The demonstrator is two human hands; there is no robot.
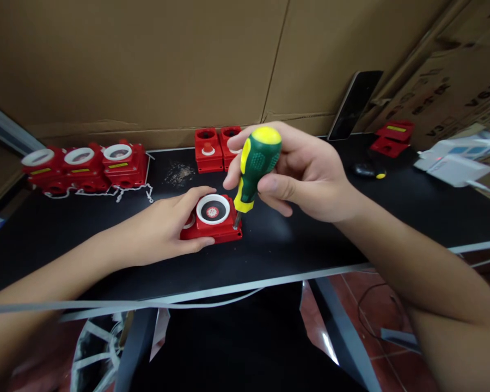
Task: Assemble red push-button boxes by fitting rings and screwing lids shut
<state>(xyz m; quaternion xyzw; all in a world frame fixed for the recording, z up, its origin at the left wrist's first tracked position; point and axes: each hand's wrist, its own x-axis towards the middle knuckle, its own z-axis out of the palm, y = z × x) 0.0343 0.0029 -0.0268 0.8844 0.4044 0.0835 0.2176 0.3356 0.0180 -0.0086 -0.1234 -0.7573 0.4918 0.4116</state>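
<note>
1. The surface [318,239] carries everything, with red units at different stages, as I judge it.
2. On the far left stands a row of three red units [85,173], each with a white ring and a yellow label, white cord [102,192] along their near side. These look the furthest along.
3. Far, near the middle, sits a pair of red boxes [209,159], the right one partly hidden. Dark round openings show at their far ends, so they look less complete and probably waiting.
4. The right grip [306,174] is partly curled, thumb and fingers around a screwdriver handle.
5. The left grip [175,220] is spread wide, thumb on the near side and fingers on the far side, bracing one red unit.
6. That red unit [213,211] lies near the middle of the surface, its white ring in place; no yellow label shows on it.
7. The green-and-yellow screwdriver [258,169] leans down to its near right corner. Fastening there seems under way.
8. The screwdriver tip [236,223] meets that corner; how deep any screw sits, and whether other corners are done, cannot be told.
</note>
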